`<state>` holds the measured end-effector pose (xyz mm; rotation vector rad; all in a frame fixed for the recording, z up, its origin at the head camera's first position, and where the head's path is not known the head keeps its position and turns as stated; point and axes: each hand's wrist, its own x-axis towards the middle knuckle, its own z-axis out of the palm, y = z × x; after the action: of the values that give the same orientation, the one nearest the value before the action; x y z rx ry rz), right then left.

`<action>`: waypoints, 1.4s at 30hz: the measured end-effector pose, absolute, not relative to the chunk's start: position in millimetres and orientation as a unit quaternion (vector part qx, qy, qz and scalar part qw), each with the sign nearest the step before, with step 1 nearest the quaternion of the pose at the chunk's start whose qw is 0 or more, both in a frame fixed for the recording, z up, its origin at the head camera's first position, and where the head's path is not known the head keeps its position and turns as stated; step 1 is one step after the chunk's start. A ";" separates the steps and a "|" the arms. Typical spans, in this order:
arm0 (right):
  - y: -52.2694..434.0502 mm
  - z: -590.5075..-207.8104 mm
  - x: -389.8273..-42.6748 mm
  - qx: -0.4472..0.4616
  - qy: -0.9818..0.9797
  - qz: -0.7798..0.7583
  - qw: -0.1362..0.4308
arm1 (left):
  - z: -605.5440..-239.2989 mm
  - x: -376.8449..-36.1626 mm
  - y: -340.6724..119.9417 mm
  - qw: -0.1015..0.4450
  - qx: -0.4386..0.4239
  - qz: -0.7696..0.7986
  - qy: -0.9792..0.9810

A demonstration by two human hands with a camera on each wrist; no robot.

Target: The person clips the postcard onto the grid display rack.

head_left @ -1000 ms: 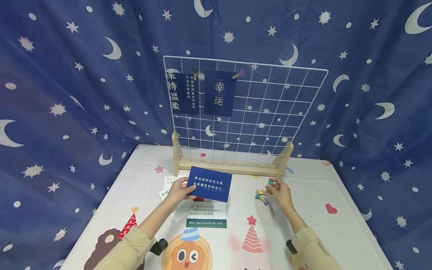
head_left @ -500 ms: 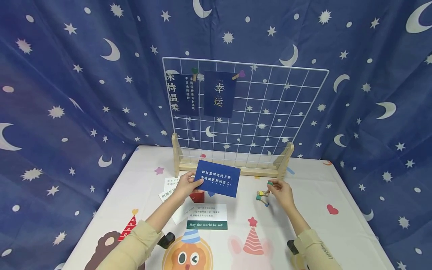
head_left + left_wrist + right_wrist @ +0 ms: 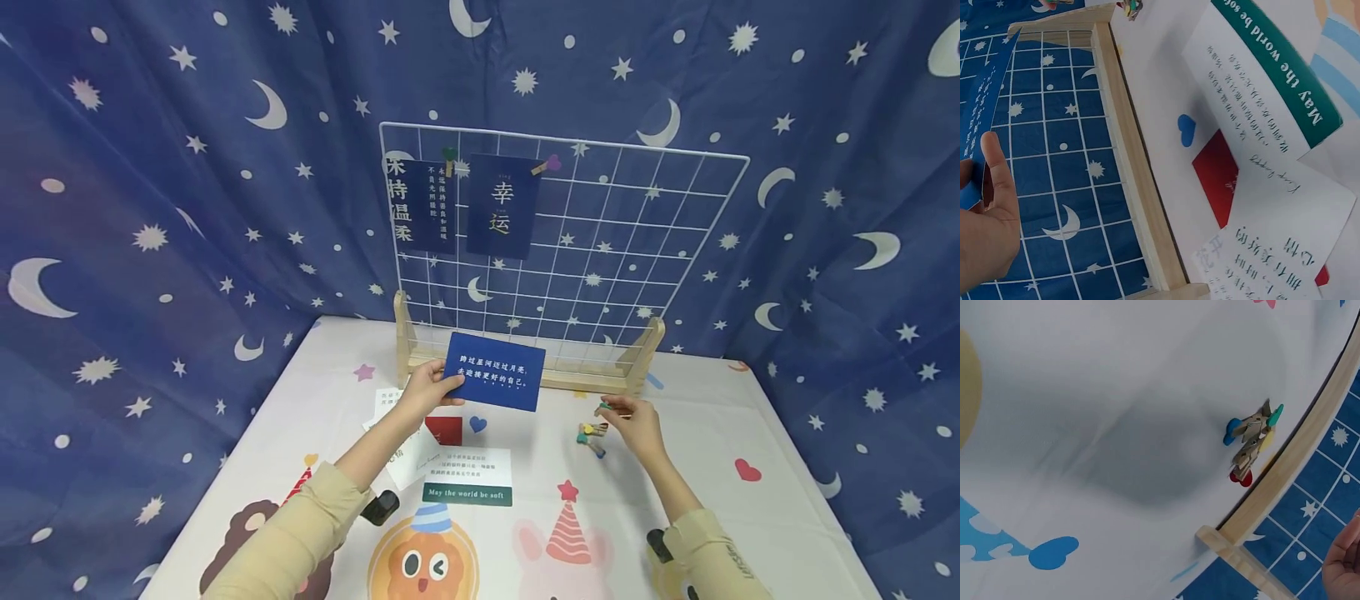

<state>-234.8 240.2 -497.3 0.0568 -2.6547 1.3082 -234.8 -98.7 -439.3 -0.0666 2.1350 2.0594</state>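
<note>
My left hand [image 3: 437, 387] holds a dark blue card [image 3: 495, 382] with white writing by its left edge, lifted above the table in front of the grid's wooden base [image 3: 570, 379]. In the left wrist view the thumb [image 3: 992, 164] presses the blue card [image 3: 985, 112]. My right hand [image 3: 619, 410] pinches a small wooden clip with a green heart [image 3: 603, 408] just above the table. A little pile of coloured heart clips [image 3: 589, 436] lies beside it, and the clips [image 3: 1250, 444] lie close to the wooden base [image 3: 1297, 462].
A white wire grid panel [image 3: 600, 250] stands upright at the back with two blue cards [image 3: 501, 207] clipped at its upper left. A white and green card [image 3: 467, 477], a red card [image 3: 444, 430] and white cards [image 3: 390, 407] lie on the patterned tablecloth [image 3: 720, 508].
My left hand has lifted the blue card up and away toward the grid. My right hand has picked a green-heart clip from the pile and raised it slightly.
</note>
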 end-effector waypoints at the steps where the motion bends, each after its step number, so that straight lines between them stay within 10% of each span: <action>1: 241.0 -496.0 -234.8 0.018 -0.892 0.442 0.090 | -436.9 -235.7 -97.9 0.086 -0.021 0.691 0.717; 30: 252.0 -465.0 -233.1 0.083 -0.869 0.483 0.071 | -388.6 -259.1 -74.6 0.087 0.016 0.701 0.707; 42: 253.1 -453.3 -232.8 0.124 -0.878 0.434 0.159 | -370.7 -272.8 -62.0 0.105 0.026 0.730 0.675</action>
<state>-232.8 253.1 -453.3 0.3558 -2.5112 1.2395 -272.8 -62.0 -370.7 0.0762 1.9897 2.1515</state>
